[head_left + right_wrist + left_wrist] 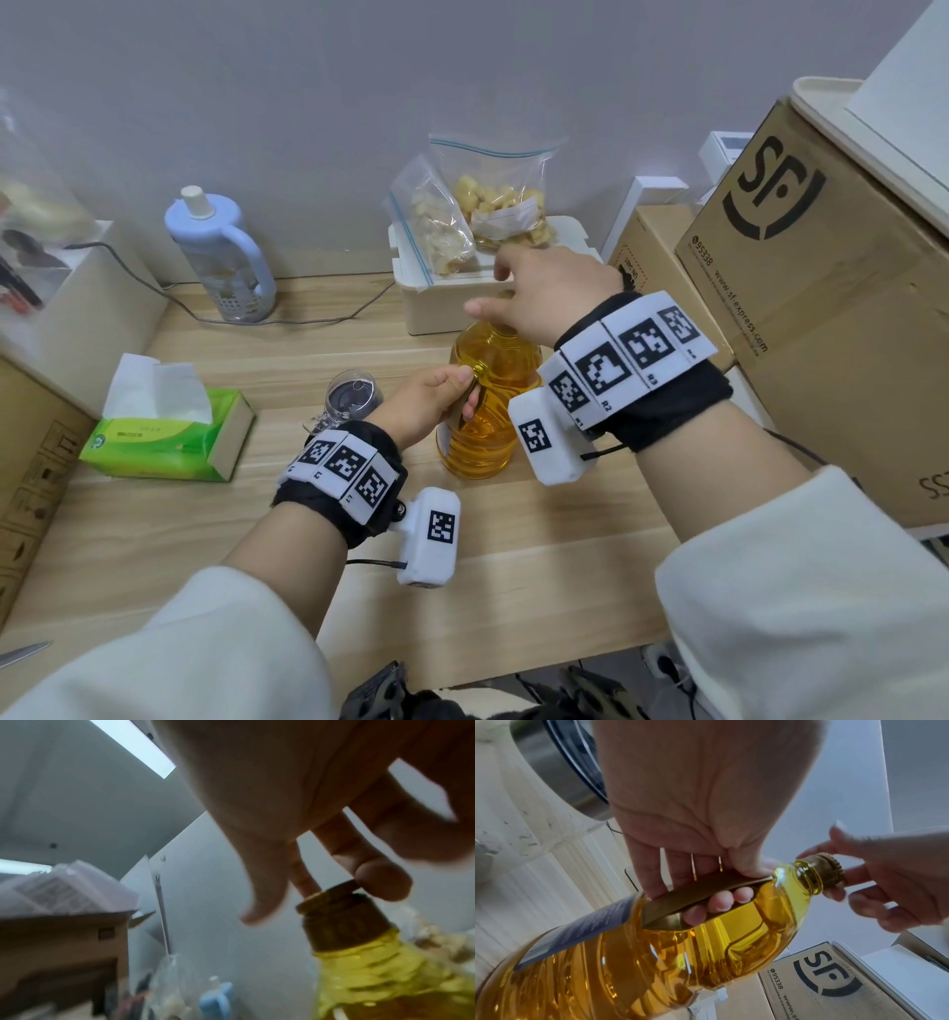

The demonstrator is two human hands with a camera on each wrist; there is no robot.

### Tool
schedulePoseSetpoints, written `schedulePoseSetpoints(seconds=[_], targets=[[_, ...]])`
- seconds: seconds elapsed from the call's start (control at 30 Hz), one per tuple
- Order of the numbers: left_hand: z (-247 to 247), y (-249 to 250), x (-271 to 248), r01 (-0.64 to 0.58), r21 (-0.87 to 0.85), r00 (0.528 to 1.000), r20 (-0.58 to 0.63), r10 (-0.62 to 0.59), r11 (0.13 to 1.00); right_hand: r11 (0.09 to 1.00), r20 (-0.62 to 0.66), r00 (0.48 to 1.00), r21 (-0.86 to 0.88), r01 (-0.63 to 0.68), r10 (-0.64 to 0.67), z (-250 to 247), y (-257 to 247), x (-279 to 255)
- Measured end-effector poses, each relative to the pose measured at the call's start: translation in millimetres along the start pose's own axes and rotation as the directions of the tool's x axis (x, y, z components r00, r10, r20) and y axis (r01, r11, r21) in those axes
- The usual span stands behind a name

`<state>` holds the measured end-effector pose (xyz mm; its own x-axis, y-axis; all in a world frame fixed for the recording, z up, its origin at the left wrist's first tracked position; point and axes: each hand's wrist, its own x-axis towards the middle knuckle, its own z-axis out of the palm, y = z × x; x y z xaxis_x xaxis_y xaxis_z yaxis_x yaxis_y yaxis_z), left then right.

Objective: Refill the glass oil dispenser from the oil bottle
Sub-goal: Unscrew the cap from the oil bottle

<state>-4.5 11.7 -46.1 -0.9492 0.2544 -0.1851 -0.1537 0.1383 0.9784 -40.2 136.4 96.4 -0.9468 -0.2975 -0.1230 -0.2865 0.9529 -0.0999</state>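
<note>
The oil bottle [493, 426] [706, 953] [385, 973], clear plastic full of yellow oil, stands mid-table. My left hand [436, 401] [718, 894] grips its gold side handle [700, 894], fingers curled through it. My right hand [513, 298] [321, 882] hovers over the gold cap [826, 870] [331, 896]. Its fingertips [380, 882] touch the cap's edge and the thumb stands off it; the view is blurred. The glass dispenser [354, 398], clear with a dark lid, sits just left of my left hand.
A green tissue box [169, 437] lies at the left. A blue-and-white jug [221, 257] and a cable [287, 321] are behind. A white box [436, 308] carries snack bags [493, 210]. Cardboard boxes [821, 288] crowd the right.
</note>
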Motion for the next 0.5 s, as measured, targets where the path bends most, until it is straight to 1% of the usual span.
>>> schedulePoseSetpoints(seconds=[0.07,0.13,0.23,0.33,0.4,0.5], targets=[[0.6,-0.8,-0.1,-0.001,-0.006,1.0,-0.002,0.001,1.0,0.996,-0.046,0.998,-0.075,-0.054,0.05,1.5,-2.3,0.6],[0.8,-0.6,-0.4,0.0,-0.007,1.0,-0.005,0.0,1.0,0.995,-0.039,0.998,-0.076,-0.059,0.056,3.8,-4.1,2.2],[1.0,0.7,-1.5,0.004,-0.002,1.0,-0.006,-0.004,1.0,0.999,-0.004,1.0,-0.047,0.008,-0.008,2.4,-4.0,3.0],[1.8,1.9,-2.2,0.001,-0.002,1.0,-0.011,-0.001,1.0,0.995,-0.079,0.994,-0.074,0.063,-0.069,-4.2,-3.5,4.3],[1.5,1.9,-2.4,0.002,0.003,1.0,-0.011,-0.002,1.0,0.996,-0.135,0.987,-0.051,0.078,-0.084,-11.6,-1.7,6.3],[1.9,2.1,-3.2,-0.001,0.007,1.0,-0.009,0.001,1.0,0.989,-0.112,0.987,0.087,0.121,-0.111,-18.5,6.3,5.1]])
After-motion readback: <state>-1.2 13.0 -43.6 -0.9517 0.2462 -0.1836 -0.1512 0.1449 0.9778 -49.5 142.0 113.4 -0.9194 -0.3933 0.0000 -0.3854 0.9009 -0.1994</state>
